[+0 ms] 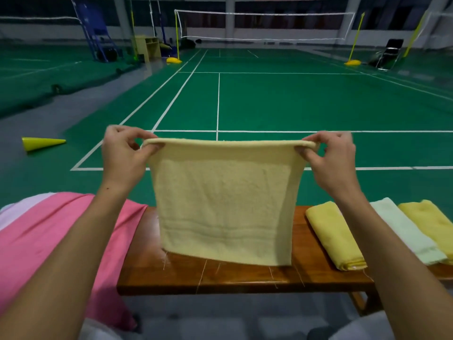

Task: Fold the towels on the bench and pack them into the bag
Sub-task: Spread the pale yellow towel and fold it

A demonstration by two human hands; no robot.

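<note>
A smooth pink fabric bag [49,236] draped the wooden bench [220,276]. The left hand [122,155] and right hand [331,158] each pinched a top corner of the hanging pale-yellow terry towel [224,202]. Three folded towels [335,236] lay rightward.

It was a sports hall for badminton: a green court floor [269,99] with white lines, a net [264,25] on yellow posts [177,35], and a wooden bench [220,273].

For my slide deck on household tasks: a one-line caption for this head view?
Left hand and right hand pinch a pale yellow towel above the wooden bench.
</note>
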